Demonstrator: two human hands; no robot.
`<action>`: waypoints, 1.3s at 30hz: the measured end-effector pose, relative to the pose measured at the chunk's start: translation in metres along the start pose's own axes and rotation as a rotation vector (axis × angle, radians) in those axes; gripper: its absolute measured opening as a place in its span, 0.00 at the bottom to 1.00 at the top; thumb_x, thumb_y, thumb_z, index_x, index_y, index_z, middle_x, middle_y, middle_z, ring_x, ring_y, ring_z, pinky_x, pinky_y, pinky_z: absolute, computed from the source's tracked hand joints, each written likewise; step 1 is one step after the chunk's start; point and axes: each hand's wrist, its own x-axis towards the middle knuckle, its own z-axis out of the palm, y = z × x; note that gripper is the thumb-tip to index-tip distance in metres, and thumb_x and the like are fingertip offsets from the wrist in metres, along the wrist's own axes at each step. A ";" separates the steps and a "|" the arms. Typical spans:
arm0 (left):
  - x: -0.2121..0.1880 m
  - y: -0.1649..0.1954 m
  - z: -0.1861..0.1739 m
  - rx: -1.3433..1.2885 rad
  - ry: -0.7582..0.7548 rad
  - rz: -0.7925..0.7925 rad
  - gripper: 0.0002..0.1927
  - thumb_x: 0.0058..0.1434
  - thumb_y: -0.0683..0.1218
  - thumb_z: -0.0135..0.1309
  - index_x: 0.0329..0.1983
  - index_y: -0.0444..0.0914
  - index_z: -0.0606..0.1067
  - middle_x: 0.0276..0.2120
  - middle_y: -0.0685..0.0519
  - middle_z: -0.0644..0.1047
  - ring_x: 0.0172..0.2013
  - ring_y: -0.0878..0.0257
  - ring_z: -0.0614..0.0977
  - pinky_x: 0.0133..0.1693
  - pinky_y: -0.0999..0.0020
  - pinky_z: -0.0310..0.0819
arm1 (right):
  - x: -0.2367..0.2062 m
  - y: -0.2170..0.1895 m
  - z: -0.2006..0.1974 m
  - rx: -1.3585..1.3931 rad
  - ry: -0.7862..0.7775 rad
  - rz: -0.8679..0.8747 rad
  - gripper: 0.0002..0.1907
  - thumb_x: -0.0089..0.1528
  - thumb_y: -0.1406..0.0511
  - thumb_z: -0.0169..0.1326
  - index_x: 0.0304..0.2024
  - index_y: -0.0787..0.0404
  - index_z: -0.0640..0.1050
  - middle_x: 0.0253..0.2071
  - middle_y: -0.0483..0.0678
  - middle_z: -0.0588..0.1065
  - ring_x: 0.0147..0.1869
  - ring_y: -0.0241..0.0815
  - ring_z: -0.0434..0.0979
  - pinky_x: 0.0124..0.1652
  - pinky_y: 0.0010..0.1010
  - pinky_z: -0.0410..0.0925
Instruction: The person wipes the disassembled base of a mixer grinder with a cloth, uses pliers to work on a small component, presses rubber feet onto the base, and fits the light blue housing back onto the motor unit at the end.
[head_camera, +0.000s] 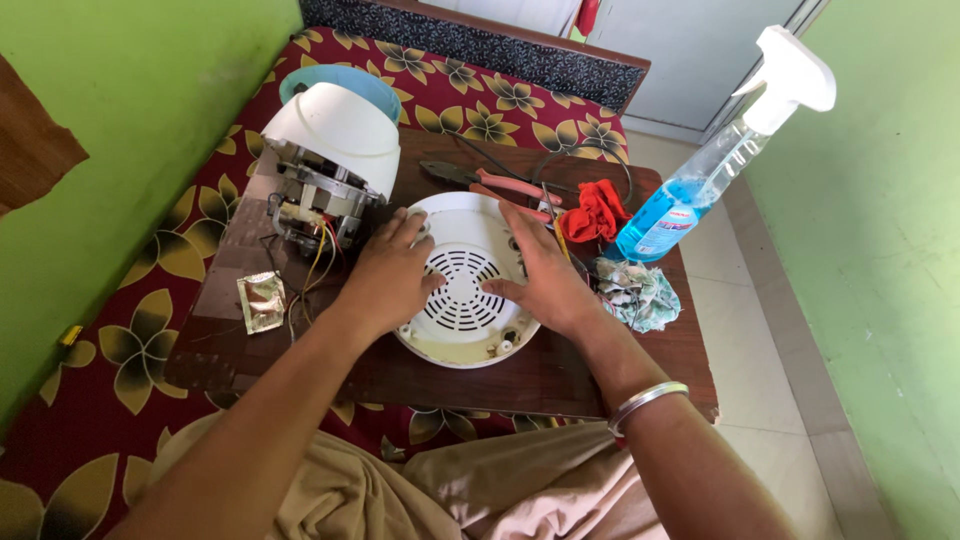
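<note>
Two hands, both resting flat on one round white vented base plate. Left hand spread wide, palm down on the plate's left part, fingertips reaching its upper left rim, gripping nothing. Right hand likewise opened out, palm down across the plate's right part, thumb pointing inward toward the central grille of slots, closed on nothing. One silver bangle on the right wrist, below and right of the plate.

Plate lying flat on one dark wooden board, roughly at its middle. One small white knob at the plate's lower rim.

Up and left of the plate: one white dome-shaped appliance housing, tilted, with one exposed metal motor under it and coloured wires trailing toward the plate's left edge; exact wire count hard to tell. One blue bowl-like part just behind the housing. One small crumpled foil sachet left of the plate, on the board.

Above the plate: one pair of pliers with pink handles, near the top rim. One black cable looped behind them. One red cloth up and right of the plate, just beside the right hand's fingers. One clear spray bottle with blue liquid and a white trigger head further right of the plate, leaning. One crumpled patterned rag right of the plate, beside the right wrist.

Under the board, one maroon cover with yellow flowers. Below the plate, beige cloth over the person's lap.
</note>
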 end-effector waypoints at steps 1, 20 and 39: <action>0.000 0.000 0.002 0.003 0.014 0.001 0.28 0.61 0.54 0.59 0.58 0.32 0.73 0.71 0.42 0.60 0.72 0.43 0.56 0.68 0.48 0.51 | 0.001 0.001 0.001 -0.003 -0.004 0.002 0.56 0.53 0.57 0.70 0.76 0.56 0.52 0.75 0.59 0.55 0.78 0.58 0.56 0.69 0.44 0.57; -0.030 0.015 -0.058 -0.319 0.632 0.023 0.16 0.62 0.48 0.65 0.48 0.35 0.77 0.47 0.44 0.79 0.50 0.47 0.81 0.51 0.56 0.75 | -0.007 -0.006 -0.003 0.008 0.220 -0.024 0.37 0.63 0.59 0.60 0.72 0.60 0.62 0.73 0.60 0.61 0.77 0.58 0.60 0.68 0.44 0.59; -0.083 -0.059 -0.066 -0.286 0.522 -0.321 0.24 0.61 0.52 0.64 0.55 0.37 0.74 0.55 0.42 0.74 0.57 0.44 0.75 0.56 0.51 0.69 | -0.025 -0.016 0.002 -0.054 0.318 -0.092 0.14 0.57 0.68 0.60 0.46 0.58 0.80 0.56 0.51 0.73 0.60 0.55 0.72 0.55 0.41 0.68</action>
